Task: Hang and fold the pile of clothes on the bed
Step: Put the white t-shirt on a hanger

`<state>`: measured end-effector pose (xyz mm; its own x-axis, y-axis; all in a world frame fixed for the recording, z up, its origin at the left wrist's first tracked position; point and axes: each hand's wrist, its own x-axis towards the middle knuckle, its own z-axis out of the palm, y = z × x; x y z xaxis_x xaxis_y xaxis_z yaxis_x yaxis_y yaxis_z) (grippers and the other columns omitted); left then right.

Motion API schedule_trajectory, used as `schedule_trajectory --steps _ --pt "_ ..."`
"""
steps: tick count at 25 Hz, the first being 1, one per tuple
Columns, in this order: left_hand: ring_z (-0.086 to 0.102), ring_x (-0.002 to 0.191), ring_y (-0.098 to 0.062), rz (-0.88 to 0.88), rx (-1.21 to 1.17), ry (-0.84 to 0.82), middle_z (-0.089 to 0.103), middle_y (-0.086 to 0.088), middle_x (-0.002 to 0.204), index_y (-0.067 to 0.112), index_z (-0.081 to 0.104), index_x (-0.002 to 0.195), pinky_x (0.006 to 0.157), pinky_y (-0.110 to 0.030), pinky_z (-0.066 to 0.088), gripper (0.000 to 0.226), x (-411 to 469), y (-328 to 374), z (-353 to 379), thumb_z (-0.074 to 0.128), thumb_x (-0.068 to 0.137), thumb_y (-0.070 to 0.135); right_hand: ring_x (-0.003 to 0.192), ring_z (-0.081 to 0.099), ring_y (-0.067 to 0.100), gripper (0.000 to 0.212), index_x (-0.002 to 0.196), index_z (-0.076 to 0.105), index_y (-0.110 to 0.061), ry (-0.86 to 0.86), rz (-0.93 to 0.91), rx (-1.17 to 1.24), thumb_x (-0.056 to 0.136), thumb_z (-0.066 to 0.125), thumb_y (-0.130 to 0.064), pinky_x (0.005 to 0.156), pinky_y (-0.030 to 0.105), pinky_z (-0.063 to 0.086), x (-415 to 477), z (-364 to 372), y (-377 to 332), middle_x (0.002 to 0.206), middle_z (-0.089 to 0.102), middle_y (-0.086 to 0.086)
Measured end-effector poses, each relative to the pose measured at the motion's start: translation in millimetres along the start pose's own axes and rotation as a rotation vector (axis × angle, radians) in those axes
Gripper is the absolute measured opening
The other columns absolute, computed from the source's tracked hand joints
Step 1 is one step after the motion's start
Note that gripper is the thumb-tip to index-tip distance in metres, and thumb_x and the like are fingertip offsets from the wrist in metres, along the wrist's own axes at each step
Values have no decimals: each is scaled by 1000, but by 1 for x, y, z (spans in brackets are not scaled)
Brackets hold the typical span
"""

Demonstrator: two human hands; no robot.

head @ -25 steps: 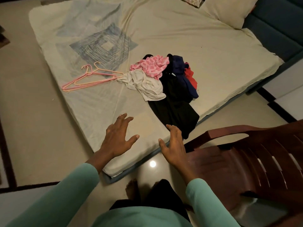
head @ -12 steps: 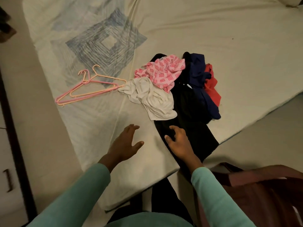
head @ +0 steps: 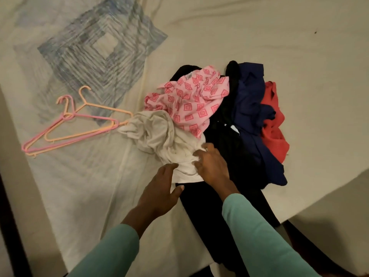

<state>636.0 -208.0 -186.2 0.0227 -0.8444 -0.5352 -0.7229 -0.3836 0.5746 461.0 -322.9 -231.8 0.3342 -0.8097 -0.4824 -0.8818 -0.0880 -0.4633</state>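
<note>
Crumpled, soft white garment bunched in the curled fingers of right hand, left hand spread, fingertips touching its hem

Cream bed sheet, blue-grey concentric-diamond print near its far-left corner. On it: white crumpled cloth, pink diamond-print cloth, black garment, navy garment, red garment. Pink plastic hanger, peach plastic hanger.

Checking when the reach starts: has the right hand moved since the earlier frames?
Yes. The right hand has gone forward from the near edge of the bed, along the black garment, and now touches the white garment.
</note>
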Motion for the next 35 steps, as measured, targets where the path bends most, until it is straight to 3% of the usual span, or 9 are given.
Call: schedule_trajectory --steps 5,9,15,19,24,29,31,34,35 --pt "33 150 -20 105 96 155 33 0 164 27 29 159 113 -42 38 80 9 16 -8 65 90 47 118 59 10 17 105 79 -17 127 -112 585 92 79 -27 95 22 49 -25 -10 -8 121 62 -10" --pt "67 105 -19 244 194 277 68 8 113 27 57 131 91 -41 50 55 3 33 -35 58 83 54 102 69 17 7 97 78 -13 183 -163 919 95 76 -20 87 32 54 -61 -31 -46 105 70 -6" --pt "72 106 -5 119 -715 416 79 10 108 26 75 113 91 -24 54 24 -68 56 -120 75 89 29 135 55 11 78 145 48 -46 28 -231 945 77 86 -49 108 35 50 -113 -50 -94 145 56 -11" --pt "74 108 -31 74 -1152 402 77 -17 113 1 74 116 99 -47 57 25 -147 59 -180 73 92 10 111 70 16 32 119 72 -30 166 -360 812 90 69 -18 94 47 57 -161 -45 -137 119 73 -2" --pt "71 115 -32 199 -1334 351 72 -21 126 4 68 130 98 -43 58 41 -250 55 -221 70 95 23 114 70 33 30 122 71 0 116 -243 1290 103 56 -17 101 49 55 -231 -74 -215 119 75 18" --pt "74 103 -19 440 -801 581 78 -7 110 11 71 114 96 -41 58 29 -311 74 -214 80 88 20 128 57 31 61 135 60 -3 -373 -280 1811 102 49 -53 120 45 39 -302 -117 -269 130 63 20" --pt "72 109 -16 613 -635 394 75 -1 116 13 67 127 96 -36 57 42 -329 84 -193 80 88 21 99 70 28 45 110 73 0 -341 -266 1676 99 54 -39 98 39 56 -321 -126 -283 105 69 20" --pt "72 96 -16 590 -989 9 74 -4 113 10 67 132 86 -31 58 35 -347 62 -186 64 99 22 64 68 24 19 88 69 -9 -216 -163 1517 97 54 -18 65 31 53 -345 -144 -288 84 60 13" --pt "71 91 -15 530 -1060 56 76 -8 110 14 73 122 83 -32 58 31 -347 46 -185 64 97 28 64 68 24 18 86 66 -10 -146 -164 1491 96 52 -13 61 27 55 -353 -153 -288 81 61 11"
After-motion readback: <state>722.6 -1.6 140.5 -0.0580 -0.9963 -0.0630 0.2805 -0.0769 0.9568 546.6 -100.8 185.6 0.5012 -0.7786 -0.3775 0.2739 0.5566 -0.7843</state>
